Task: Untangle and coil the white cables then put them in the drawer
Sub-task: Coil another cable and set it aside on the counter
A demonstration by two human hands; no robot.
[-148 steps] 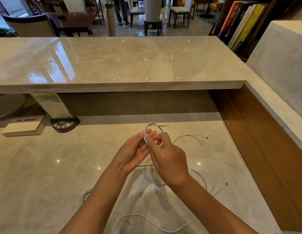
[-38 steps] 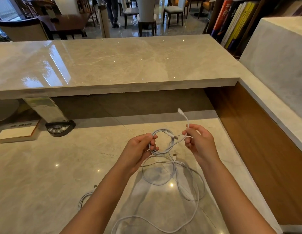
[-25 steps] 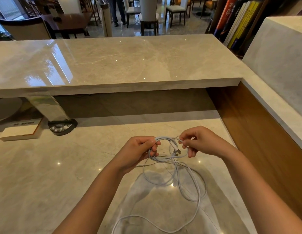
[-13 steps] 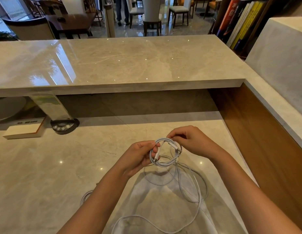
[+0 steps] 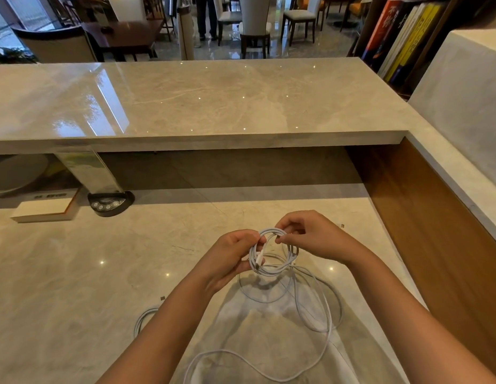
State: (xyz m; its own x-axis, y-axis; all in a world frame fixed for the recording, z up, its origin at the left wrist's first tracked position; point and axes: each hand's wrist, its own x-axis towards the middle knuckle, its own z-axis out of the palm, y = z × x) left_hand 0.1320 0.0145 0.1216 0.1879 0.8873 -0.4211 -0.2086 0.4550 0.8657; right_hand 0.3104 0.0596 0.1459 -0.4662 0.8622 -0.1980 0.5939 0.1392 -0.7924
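A: Any container in front of you?

B: No drawer shows from the head view. You have the lower marble desk [image 5: 75, 273] under your arms, a raised counter [image 5: 185, 101] beyond it, and books on a shelf [image 5: 393, 37] at the far right.

A: And the cable?

B: Your left hand [image 5: 227, 259] grips a small white coil [image 5: 271, 253] of several loops, fingers curled round its left side, just above the desk. Your right hand [image 5: 313, 236] pinches the coil's top. From the coil, loose white cable [image 5: 318, 314] trails down in slack loops over the desk between your forearms. Another white cable [image 5: 143, 318] peeks out beside your left forearm.
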